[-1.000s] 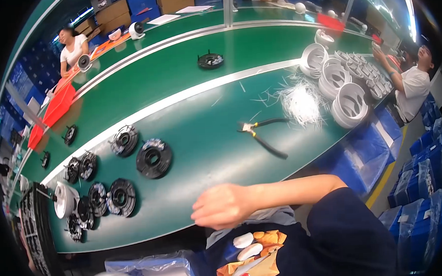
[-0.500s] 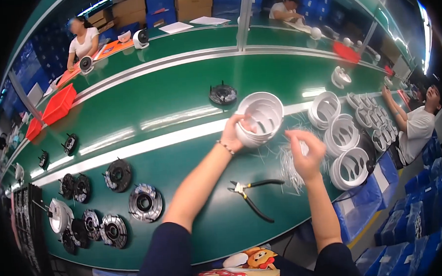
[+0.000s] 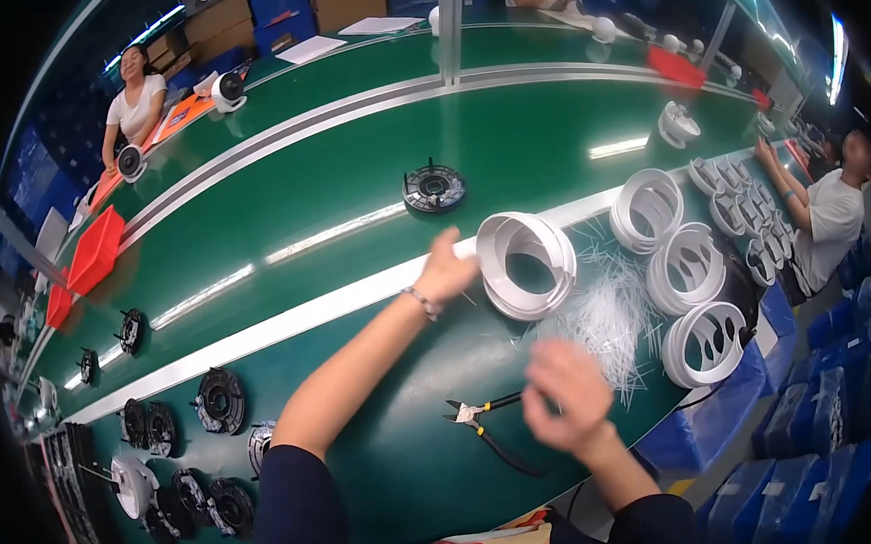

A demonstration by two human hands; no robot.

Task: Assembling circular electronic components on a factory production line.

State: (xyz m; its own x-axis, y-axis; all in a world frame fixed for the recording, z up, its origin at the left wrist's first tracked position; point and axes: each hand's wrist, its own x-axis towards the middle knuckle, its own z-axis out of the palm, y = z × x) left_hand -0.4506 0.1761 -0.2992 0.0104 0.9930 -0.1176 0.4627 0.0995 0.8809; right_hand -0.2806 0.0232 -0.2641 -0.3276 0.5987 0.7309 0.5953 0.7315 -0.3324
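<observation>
A white ring-shaped plastic housing (image 3: pixel 493 294) stands on the table by the white belt edge. Just left of it is my left hand (image 3: pixel 447 271), fingers stretched out, holding nothing. Beyond that hand, a round black part with upright prongs (image 3: pixel 434 188) lies on the green belt. My right hand (image 3: pixel 565 398) is low over the table, its fingers curled and blurred; whether anything is in them is unclear. Under and beside it lie cutting pliers (image 3: pixel 470 411) with black and yellow handles, jaws apart, one handle partly hidden by the hand.
Thin whitish plastic strips (image 3: pixel 610 317) are heaped right of centre. More white housings (image 3: pixel 687 269) line the right side, with small white parts (image 3: pixel 742 207) beyond. Several black round parts (image 3: pixel 219 402) sit at the left. Co-workers sit across the belt and at the right.
My left hand has let go of the white housing, which now stands on the table, and moved left of it. My right hand has come down and left, close to the pliers.
</observation>
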